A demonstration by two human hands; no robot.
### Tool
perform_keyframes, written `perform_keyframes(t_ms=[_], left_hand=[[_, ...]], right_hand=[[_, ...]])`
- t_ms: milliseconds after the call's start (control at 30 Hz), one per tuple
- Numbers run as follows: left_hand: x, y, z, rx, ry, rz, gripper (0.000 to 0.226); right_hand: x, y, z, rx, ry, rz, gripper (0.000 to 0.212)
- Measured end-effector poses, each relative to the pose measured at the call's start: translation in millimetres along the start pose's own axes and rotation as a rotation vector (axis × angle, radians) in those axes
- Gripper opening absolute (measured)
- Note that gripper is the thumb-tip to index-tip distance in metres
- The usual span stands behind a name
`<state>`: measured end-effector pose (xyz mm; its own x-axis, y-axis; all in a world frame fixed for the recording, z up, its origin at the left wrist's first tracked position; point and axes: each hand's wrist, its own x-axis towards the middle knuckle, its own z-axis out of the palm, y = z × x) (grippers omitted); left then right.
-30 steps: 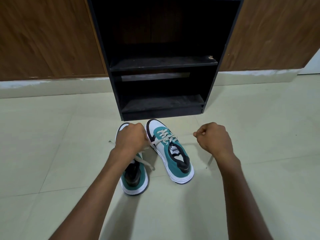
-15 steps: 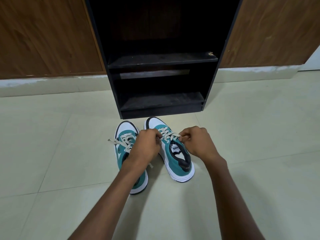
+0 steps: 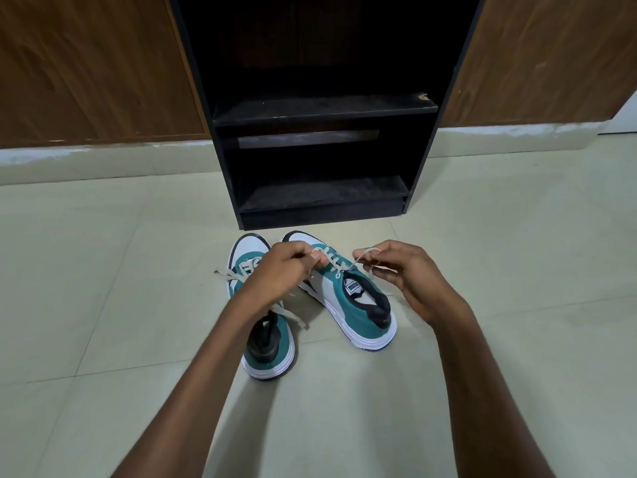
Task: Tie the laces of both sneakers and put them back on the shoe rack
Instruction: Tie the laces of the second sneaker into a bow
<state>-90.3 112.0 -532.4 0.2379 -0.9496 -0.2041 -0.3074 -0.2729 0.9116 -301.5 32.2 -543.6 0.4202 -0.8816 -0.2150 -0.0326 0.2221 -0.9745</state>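
Note:
Two teal, white and black sneakers stand on the floor, toes toward the black shoe rack [image 3: 320, 108]. My left hand [image 3: 282, 269] hovers over the gap between them and pinches one end of the right sneaker's [image 3: 348, 305] beige lace. My right hand [image 3: 401, 270] holds the other lace end, looped around its fingers, just right of that shoe's tongue. The left sneaker [image 3: 269, 343] is partly hidden under my left forearm; its loose laces [image 3: 227, 274] trail out to the left and across its side.
The rack has two bare dark shelves, the lower one [image 3: 324, 193] just beyond the shoes' toes. Wooden panels [image 3: 86, 70] flank it above a pale skirting. Pale floor tiles [image 3: 103, 305] spread on both sides.
A second ago my hands were pulling the lace ends wide apart. They came together over the right sneaker, and now they have drawn slightly apart again with the lace looped in the right hand.

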Motion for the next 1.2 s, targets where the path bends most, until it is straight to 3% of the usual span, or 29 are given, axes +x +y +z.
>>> perform_keyframes(t_ms=[100,200,367,500,600,733,1067,1200], left_hand=[[-0.8,-0.9,4.6,-0.139,-0.062,0.013,0.036],[-5.8,6.6,20.6,-0.323,0.065,0.006,0.042],[-7.7,8.0,55.0,-1.058,0.267,-0.053,0.048],[-9.6,12.8,60.6,-1.353,0.352,-0.019,0.048],[-7.5,8.2,60.0,-1.341,0.400,-0.024,0.040],[-6.2,-0.8,60.0,-1.215,0.413,0.001,0.046],[-17.3,-9.6,63.5,-1.128,0.391,-0.079,0.044],[-24.5,-14.0,64.4,-1.083,0.392,-0.102,0.046]], right_hand=[[-1.5,-2.3,7.2,0.230,-0.095,-0.025,0.026],[2.9,6.0,17.0,0.470,-0.075,-0.038,0.035],[12.7,14.6,29.4,0.677,-0.157,-0.022,0.036],[22.5,13.9,37.1,0.750,-0.169,-0.045,0.042],[31.6,22.0,42.5,0.825,-0.143,-0.037,0.034],[46.7,28.6,48.4,0.855,-0.078,-0.012,0.032],[62.9,27.1,50.9,0.737,0.227,0.069,0.034],[63.1,27.8,48.9,0.706,0.277,0.088,0.033]])
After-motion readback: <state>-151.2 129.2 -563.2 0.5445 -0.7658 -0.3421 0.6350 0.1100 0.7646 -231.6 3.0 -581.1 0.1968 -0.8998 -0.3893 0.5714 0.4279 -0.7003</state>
